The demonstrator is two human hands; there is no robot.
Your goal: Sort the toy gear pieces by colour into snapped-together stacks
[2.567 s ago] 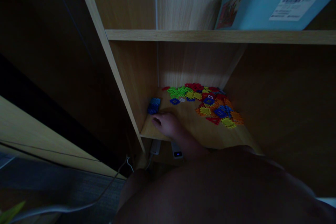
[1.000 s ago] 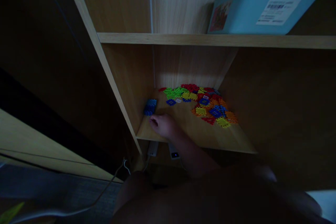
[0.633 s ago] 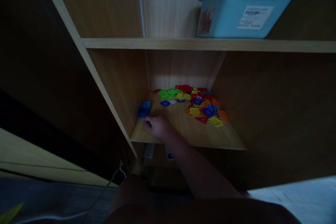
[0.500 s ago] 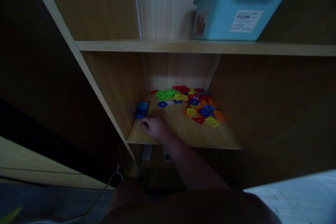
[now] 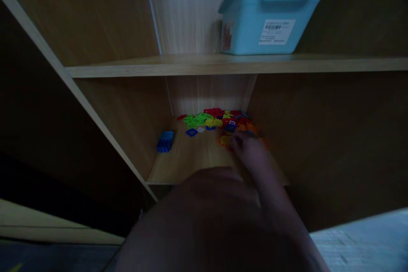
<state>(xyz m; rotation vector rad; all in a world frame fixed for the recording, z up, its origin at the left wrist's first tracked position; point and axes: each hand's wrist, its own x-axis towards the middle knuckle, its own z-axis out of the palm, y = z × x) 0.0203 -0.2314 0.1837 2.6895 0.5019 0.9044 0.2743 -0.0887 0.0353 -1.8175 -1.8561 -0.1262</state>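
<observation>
A pile of small, flat, colourful plastic pieces (image 5: 210, 119) lies at the back of the lower wooden shelf (image 5: 188, 159). My right hand (image 5: 250, 153) reaches over the right part of that pile and covers some orange and yellow pieces. Its fingers are dark and blurred, so I cannot tell whether they hold anything. A short stack of blue pieces (image 5: 165, 141) stands alone by the shelf's left wall, well clear of the hand. My left hand is out of view.
A light blue lidded plastic box (image 5: 264, 17) with a white label sits on the upper shelf (image 5: 197, 66). The cabinet's slanted side panel (image 5: 79, 97) runs down the left. A dark part of my body (image 5: 207, 225) fills the foreground. Pale floor (image 5: 366, 238) shows at lower right.
My hand left the spot beside the blue stack and swung right onto the colourful pile. The view has tilted up, showing more of the blue box.
</observation>
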